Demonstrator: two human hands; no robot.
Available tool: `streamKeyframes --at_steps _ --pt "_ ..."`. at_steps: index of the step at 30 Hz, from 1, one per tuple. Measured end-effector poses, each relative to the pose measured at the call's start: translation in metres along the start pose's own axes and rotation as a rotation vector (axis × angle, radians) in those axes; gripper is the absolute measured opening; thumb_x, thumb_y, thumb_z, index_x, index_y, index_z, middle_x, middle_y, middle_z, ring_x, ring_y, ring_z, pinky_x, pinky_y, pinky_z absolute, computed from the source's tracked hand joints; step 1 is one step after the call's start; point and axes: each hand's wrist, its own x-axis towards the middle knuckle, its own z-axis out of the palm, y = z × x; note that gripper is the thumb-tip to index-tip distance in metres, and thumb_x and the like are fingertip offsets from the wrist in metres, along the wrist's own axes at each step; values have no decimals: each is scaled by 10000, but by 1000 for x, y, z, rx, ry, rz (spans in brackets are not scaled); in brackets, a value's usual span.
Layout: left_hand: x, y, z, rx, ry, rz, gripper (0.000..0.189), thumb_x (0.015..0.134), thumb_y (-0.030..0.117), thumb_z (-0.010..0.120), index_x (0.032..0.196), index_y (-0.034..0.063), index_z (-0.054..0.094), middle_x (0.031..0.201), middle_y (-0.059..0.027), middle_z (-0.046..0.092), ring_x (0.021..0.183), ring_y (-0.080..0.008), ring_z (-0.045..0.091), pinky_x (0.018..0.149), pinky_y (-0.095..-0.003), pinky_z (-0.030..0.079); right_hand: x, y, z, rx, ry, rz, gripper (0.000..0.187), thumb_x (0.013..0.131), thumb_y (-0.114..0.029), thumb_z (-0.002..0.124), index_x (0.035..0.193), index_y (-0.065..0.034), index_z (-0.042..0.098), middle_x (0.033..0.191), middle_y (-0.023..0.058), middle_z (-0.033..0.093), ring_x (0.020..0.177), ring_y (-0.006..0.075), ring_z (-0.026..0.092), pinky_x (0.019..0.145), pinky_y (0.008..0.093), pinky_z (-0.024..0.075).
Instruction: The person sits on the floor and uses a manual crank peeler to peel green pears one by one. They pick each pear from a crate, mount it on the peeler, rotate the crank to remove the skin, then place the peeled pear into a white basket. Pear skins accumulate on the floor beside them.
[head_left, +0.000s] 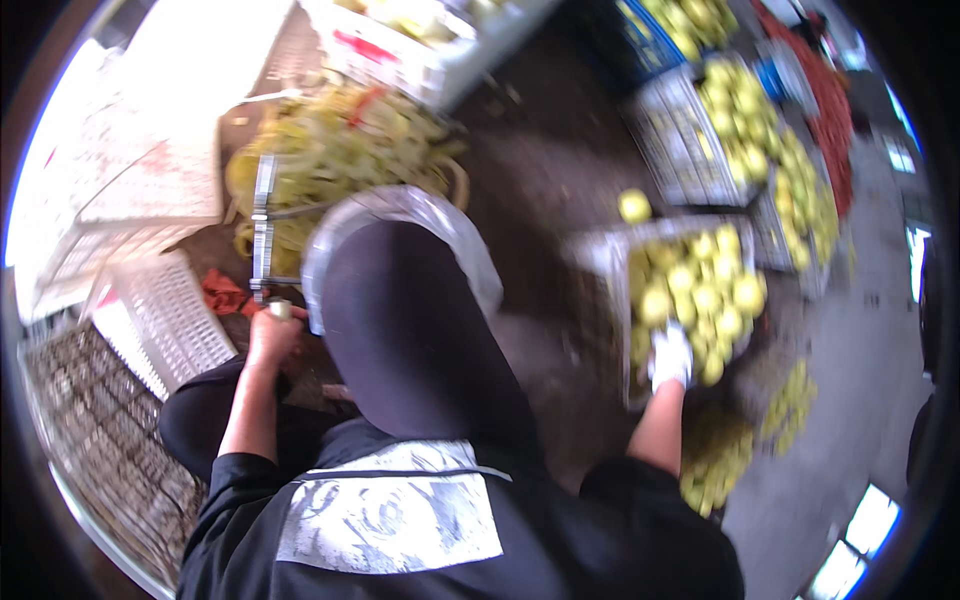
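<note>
My left hand (276, 334), bare and lit from above, is closed around the pale handle (280, 309) of a frame-like metal tool (262, 217) whose silvery bar points away from me. Beyond my knee lies a heap of pale green-yellow peel strips (345, 142). On the right, my right hand (671, 356), in a white glove, reaches into a plastic crate (622, 315) of round yellow-green fruits (705, 296), probably apples or pears. Its fingertips are blurred among the fruits, so whether it grips one is unclear. A single fruit (634, 205) rests just outside the crate's far edge.
More fruit-filled crates (679, 142) stand beyond on the right. White perforated crates (169, 315) and a grimy grid crate (105, 420) are at the left. A white box (382, 56) with pale pieces stands ahead. Yellow-green fruits (716, 465) also lie near my right elbow.
</note>
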Motion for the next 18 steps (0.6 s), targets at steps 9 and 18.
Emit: streamKeyframes --at_steps 9,18 --pt "-10 6 -3 13 -65 40 189 824 80 578 906 81 748 609 -64 649 486 -170 633 500 -339 530 -32 -60 -8 377 347 100 255 957 -157 607 1174 -25 626 693 101 605 394 205 512 370 337 429" --pt "-20 18 -11 -24 -123 -6 161 824 90 612 928 70 733 638 -48 653 495 -156 622 491 -318 512 -38 -470 88 784 -425 -669 261 925 -223 720 1124 -67 657 767 -31 612 536 46 457 467 220 360"
